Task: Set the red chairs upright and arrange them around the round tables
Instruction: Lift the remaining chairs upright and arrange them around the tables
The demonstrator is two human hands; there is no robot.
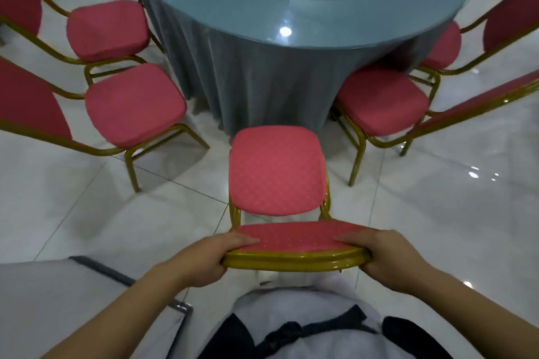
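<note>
- Step: seating the held chair (277, 172) at the round table (291, 9), upright, just short of its grey skirt.
- Left hand (210, 256) and right hand (388, 256) clamp the backrest top, apart.
- Next, likely: push it straight in between the neighbour chairs.

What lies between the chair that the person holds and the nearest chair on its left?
Only bare white floor lies between the held chair and the left chair, as the head view shows.

Upright red chairs (277, 172) ringing grey-draped round table (291, 9)
</note>
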